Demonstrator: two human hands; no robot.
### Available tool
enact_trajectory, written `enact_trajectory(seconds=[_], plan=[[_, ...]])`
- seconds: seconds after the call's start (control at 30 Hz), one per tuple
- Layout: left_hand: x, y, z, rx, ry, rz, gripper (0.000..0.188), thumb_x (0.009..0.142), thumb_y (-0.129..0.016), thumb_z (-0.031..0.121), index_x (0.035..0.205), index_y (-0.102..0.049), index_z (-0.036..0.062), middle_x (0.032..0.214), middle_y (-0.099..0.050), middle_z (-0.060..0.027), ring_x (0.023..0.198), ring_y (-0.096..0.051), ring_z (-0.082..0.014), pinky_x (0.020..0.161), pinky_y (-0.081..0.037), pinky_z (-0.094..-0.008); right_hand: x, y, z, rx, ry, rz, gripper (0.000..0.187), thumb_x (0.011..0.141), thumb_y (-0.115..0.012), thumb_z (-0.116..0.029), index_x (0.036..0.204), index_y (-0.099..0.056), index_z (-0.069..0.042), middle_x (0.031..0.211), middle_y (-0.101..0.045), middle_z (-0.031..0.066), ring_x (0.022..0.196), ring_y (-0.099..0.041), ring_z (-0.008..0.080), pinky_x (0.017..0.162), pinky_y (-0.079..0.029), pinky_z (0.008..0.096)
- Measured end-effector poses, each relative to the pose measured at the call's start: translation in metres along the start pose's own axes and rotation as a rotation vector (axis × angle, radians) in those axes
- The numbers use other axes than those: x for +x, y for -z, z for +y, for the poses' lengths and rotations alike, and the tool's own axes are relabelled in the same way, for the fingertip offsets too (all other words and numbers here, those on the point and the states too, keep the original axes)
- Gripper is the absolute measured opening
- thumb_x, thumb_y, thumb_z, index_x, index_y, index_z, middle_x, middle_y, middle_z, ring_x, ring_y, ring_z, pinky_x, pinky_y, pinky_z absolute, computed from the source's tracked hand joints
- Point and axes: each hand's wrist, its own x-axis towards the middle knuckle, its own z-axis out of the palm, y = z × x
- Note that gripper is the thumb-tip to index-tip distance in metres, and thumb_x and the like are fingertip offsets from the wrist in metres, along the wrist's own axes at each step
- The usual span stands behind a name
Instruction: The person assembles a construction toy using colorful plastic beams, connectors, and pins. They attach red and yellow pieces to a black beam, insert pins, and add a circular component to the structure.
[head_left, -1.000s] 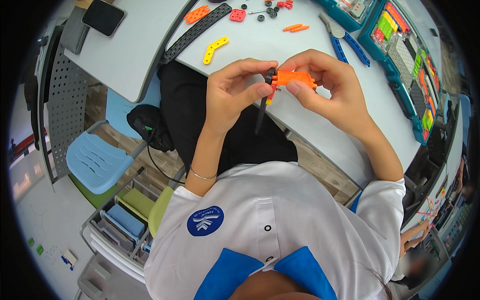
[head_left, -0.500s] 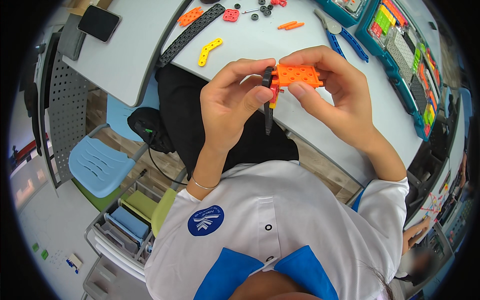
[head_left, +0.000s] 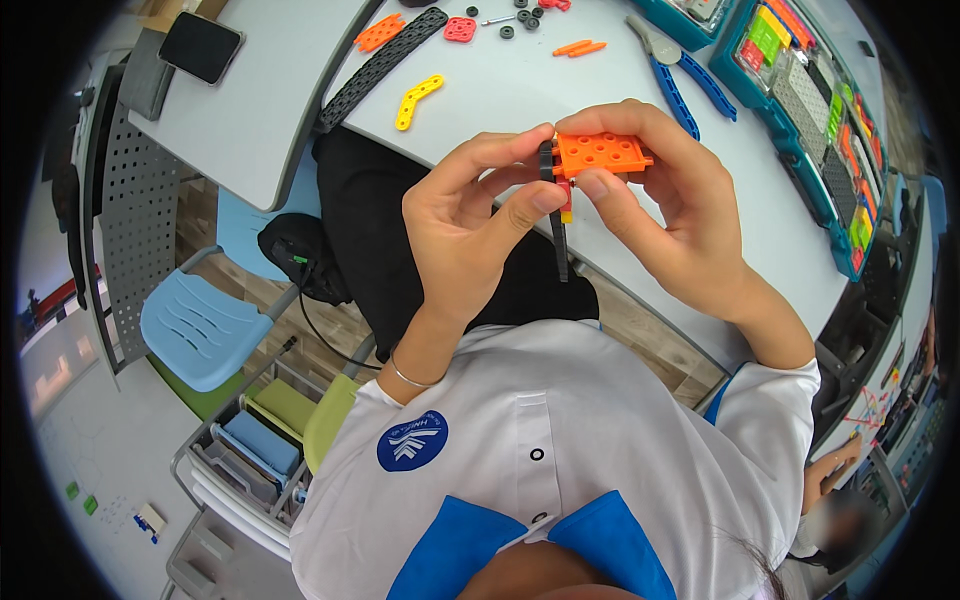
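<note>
Pinching orange block (head_left: 603, 153) in right hand (head_left: 690, 215), black piece (head_left: 546, 160) in left hand (head_left: 455, 215). Can see yellow bar (head_left: 418, 102) at ten o'clock from black piece.

White table (head_left: 500, 88) is leaving passing room between the yellow angled piece (head_left: 412, 99) and orange pegs (head_left: 582, 48); the left hand (head_left: 462, 205) and right hand (head_left: 688, 200) are blocking the near side, black wheels (head_left: 507, 32) the far end, pliers (head_left: 664, 52) the right.
</note>
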Motion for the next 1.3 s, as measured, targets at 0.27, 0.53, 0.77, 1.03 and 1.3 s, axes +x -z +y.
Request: enact_trajectory(seconds=[0.27, 0.53, 0.77, 1.03, 1.3], plan=[[-0.003, -0.005, 0.000, 0.031, 0.021, 0.009, 0.036, 0.086, -0.082, -0.001, 0.119, -0.069, -0.0062, 0.110, -0.072, -0.0128, 0.101, -0.071, -0.0193, 0.095, -0.058, -0.0343, -0.004, 0.000, 0.000, -0.075, -0.021, -0.010, 0.030, 0.100, -0.060, 0.000, 0.129, -0.059, 0.003, 0.113, -0.061, 0.0091, 0.099, -0.061, 0.0139, 0.086, -0.049, 0.0275], [0.007, 0.001, 0.000, -0.031, 0.072, -0.004, 0.048, 0.095, -0.074, 0.005, 0.136, -0.053, -0.0082, 0.133, -0.062, -0.0179, 0.124, -0.059, -0.0209, 0.100, -0.055, -0.0329, 0.007, 0.004, 0.000, -0.302, 0.162, 0.051, 0.063, 0.089, -0.077, -0.018, 0.145, -0.050, -0.004, 0.122, -0.057, 0.0087, 0.102, -0.057, 0.0171, 0.082, -0.047, 0.0318], [0.013, 0.005, 0.006, -0.085, -0.026, -0.020, 0.076, 0.090, -0.077, 0.006, 0.154, -0.038, -0.0021, 0.143, -0.051, -0.0167, 0.125, -0.057, -0.0212, 0.096, -0.057, -0.0358, 0.009, 0.012, 0.004, -0.550, 0.118, -0.078, 0.067, 0.082, -0.082, -0.017, 0.142, -0.053, -0.009, 0.115, -0.063, 0.0127, 0.100, -0.063, 0.0311, 0.083, -0.052, 0.0401], [0.030, 0.050, 0.024, 0.466, -0.141, -0.371, 0.082, 0.066, -0.089, -0.001, 0.143, -0.059, 0.0020, 0.138, -0.057, -0.0145, 0.102, -0.066, -0.0173, 0.082, -0.064, -0.0326, 0.009, 0.026, -0.007, -0.608, 0.042, -0.319, 0.021, 0.090, -0.067, -0.004, 0.111, -0.071, -0.002, 0.092, -0.067, 0.0141, 0.085, -0.066, 0.0345, 0.075, -0.052, 0.0434], [0.027, 0.050, 0.020, 0.518, -0.162, -0.252, 0.065, 0.067, -0.088, -0.002, 0.129, -0.069, 0.0018, 0.124, -0.071, -0.0152, 0.098, -0.072, -0.0186, 0.085, -0.063, -0.0327, 0.009, 0.024, -0.004, -0.629, 0.050, -0.305, 0.020, 0.092, -0.066, -0.005, 0.111, -0.071, -0.002, 0.093, -0.067, 0.0139, 0.085, -0.066, 0.0341, 0.075, -0.052, 0.0438]])
